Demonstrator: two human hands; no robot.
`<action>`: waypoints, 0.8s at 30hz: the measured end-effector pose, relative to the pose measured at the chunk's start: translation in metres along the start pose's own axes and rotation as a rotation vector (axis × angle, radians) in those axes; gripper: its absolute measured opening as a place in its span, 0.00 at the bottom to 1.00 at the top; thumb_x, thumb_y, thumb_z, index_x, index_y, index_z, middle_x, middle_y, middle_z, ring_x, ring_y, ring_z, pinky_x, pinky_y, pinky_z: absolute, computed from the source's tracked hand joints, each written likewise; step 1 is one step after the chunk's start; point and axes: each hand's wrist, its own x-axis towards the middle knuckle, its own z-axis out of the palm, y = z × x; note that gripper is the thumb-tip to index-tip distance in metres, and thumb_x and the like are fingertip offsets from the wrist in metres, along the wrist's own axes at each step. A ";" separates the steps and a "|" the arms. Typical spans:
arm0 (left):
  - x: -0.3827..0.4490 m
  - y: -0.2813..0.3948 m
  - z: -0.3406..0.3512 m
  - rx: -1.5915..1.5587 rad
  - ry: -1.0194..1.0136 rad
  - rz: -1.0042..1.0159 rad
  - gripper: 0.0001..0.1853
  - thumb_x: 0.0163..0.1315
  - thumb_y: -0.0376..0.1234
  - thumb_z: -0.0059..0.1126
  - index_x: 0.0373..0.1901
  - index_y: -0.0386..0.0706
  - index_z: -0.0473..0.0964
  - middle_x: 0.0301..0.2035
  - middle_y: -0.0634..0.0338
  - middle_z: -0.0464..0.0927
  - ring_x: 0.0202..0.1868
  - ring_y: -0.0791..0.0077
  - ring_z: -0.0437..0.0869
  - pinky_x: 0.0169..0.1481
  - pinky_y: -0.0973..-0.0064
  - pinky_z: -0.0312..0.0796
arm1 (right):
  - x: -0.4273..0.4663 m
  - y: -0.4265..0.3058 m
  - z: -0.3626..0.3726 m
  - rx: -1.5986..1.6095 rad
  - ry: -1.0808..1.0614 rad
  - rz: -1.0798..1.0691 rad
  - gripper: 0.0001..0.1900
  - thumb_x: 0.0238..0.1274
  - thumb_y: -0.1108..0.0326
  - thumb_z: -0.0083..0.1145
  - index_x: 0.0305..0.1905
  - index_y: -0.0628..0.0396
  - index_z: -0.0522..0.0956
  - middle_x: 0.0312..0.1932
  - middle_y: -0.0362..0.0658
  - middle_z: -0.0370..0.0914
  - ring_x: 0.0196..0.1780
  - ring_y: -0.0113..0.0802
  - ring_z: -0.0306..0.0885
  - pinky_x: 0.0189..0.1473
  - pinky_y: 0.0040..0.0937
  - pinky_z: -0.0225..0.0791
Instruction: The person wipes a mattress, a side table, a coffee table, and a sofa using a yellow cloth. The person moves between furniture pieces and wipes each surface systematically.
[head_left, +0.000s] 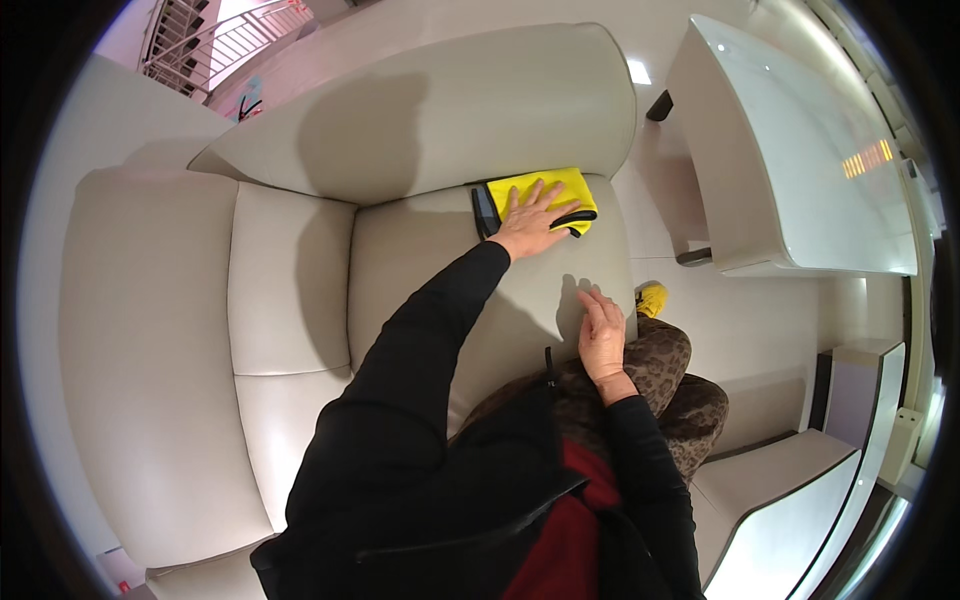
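My left hand (532, 223) lies palm down with spread fingers on a folded yellow cloth (529, 184) with black edging and a grey part at its left side. A black-edged fold of the cloth shows between thumb and forefinger. Under the cloth is the beige seat cushion (420, 262) of a leather-like sofa, close to the long padded part (517, 97). Nearer to me, my right hand (602, 334) is held by the seat's right edge, loosely bent, with no object visible in it; its shadow falls on the cushion.
More sofa cushions (150, 337) extend at the left. A glossy white table (817, 150) with dark feet stands at the upper right. Low white-topped furniture (795, 517) is at the lower right. My knees and a yellow shoe (652, 300) are beside the seat. A metal railing (225, 49) shows at the upper left.
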 end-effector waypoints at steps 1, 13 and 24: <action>-0.007 -0.007 -0.001 -0.011 0.006 -0.015 0.31 0.66 0.50 0.44 0.71 0.70 0.51 0.72 0.63 0.43 0.74 0.57 0.40 0.72 0.40 0.35 | 0.000 0.002 -0.001 -0.002 0.007 0.003 0.21 0.52 0.81 0.51 0.53 0.54 0.75 0.52 0.50 0.74 0.53 0.50 0.70 0.59 0.44 0.62; -0.163 -0.190 0.025 -0.071 0.152 -0.570 0.31 0.65 0.53 0.41 0.70 0.64 0.55 0.72 0.64 0.46 0.73 0.53 0.44 0.68 0.33 0.40 | 0.006 0.002 0.006 -0.002 0.033 -0.030 0.19 0.52 0.81 0.51 0.51 0.56 0.77 0.51 0.51 0.74 0.53 0.50 0.71 0.57 0.43 0.64; -0.120 -0.127 0.036 -0.048 0.182 -0.505 0.30 0.66 0.54 0.39 0.70 0.66 0.55 0.73 0.63 0.43 0.73 0.49 0.41 0.64 0.26 0.37 | 0.004 0.005 0.009 0.029 0.084 -0.006 0.19 0.51 0.82 0.50 0.49 0.56 0.77 0.53 0.51 0.74 0.55 0.50 0.70 0.58 0.43 0.64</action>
